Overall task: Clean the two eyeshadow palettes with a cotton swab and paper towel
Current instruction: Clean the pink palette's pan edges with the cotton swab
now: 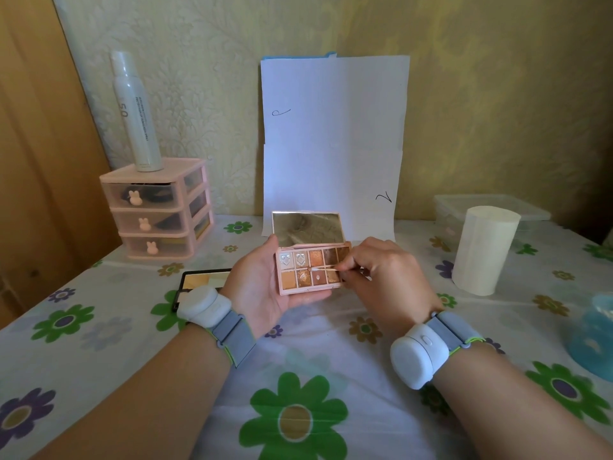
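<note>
Your left hand cradles the open pink palette above mid-bench while your right fingers pinch the cotton swab closed; press hard and you risk gouging the pans.

Counter: covered with flower-print cloth.
Pink drawer unit: back left, three drawers with bunny knobs.
White spray can: upright on drawer unit.
White paper sheets: leaning against wall.
Clear lidded box: back right.
Blue object: right edge, cropped.
</note>
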`<state>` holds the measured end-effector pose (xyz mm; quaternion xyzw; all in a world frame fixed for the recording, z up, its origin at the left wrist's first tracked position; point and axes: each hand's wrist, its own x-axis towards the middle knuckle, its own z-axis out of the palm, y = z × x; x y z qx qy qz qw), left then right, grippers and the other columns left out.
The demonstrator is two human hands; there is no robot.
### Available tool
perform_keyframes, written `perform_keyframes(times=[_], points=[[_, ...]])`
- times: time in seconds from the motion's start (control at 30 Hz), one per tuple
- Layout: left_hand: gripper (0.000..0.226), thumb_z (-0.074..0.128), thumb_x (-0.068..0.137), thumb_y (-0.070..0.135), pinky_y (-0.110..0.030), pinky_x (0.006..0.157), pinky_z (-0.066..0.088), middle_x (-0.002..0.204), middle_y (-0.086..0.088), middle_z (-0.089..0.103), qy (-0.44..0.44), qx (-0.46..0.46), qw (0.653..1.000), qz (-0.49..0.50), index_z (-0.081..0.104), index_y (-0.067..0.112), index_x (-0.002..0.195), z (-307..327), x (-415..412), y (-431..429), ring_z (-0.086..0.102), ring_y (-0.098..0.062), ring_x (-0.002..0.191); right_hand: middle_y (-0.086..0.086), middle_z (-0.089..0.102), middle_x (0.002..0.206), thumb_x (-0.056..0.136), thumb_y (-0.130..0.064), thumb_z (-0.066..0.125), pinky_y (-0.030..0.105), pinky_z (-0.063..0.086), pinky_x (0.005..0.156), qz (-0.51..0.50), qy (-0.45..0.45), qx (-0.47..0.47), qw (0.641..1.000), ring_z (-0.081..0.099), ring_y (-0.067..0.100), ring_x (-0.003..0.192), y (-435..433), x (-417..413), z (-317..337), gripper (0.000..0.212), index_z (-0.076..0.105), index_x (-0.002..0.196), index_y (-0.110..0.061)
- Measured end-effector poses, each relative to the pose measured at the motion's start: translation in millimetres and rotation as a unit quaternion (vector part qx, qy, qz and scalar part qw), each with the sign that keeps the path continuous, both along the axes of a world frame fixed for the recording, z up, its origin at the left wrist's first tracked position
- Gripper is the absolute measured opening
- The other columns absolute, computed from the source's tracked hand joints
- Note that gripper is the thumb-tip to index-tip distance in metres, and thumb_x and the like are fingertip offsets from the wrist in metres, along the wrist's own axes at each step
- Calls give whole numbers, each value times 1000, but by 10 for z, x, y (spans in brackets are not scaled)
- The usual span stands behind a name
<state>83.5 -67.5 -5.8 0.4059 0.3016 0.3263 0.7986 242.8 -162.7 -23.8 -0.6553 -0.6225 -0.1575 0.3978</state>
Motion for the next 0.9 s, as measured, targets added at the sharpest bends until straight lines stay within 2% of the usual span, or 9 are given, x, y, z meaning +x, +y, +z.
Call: perform_keyframes(times=[0.13,0.3,0.43,0.7,0.8,0.9], points=[[58,31,109,48,-61,79,60,114,-24,74,-14,-2,1000,9,63,2,126,-3,5,10,73,-47,97,-13,63,76,77,-10,77,9,35,68,10,-2,-15,1000,56,12,76,-12,4,1,16,73,74,-25],[59,30,109,48,-62,77,61,117,-23,73,-30,-2,999,20,59,2,131,-13,-5,36,72,-46,101,-13,63,75,77,-12,78,17,39,65,19,-19,-30,999,57,13,75,-24,9,6,16,73,73,-27],[58,30,109,47,-62,80,60,113,-25,74,-25,-4,1000,11,61,0,125,-8,-3,22,73,-47,98,-13,63,75,78,-12,77,8,33,68,5,-7,-17,1000,54,10,75,-11,12,4,16,74,74,-27],[58,30,109,48,-60,77,61,115,-23,74,-15,5,1000,-1,62,3,128,-26,5,24,74,-45,97,-14,62,75,78,-11,78,20,40,66,23,-6,-30,999,56,10,74,-35,25,-7,17,74,74,-28],[58,30,109,48,-59,80,60,113,-23,75,-10,7,1000,-7,63,4,127,-23,4,17,74,-45,97,-13,63,76,78,-10,77,17,40,67,7,27,4,1000,55,7,73,-38,36,1,17,74,76,-27],[58,33,108,48,-62,81,59,114,-22,75,-8,3,1000,-10,62,2,127,-16,-3,7,73,-45,99,-11,63,78,79,-9,76,23,42,68,-25,43,31,998,57,13,74,-57,70,15,18,72,78,-27]])
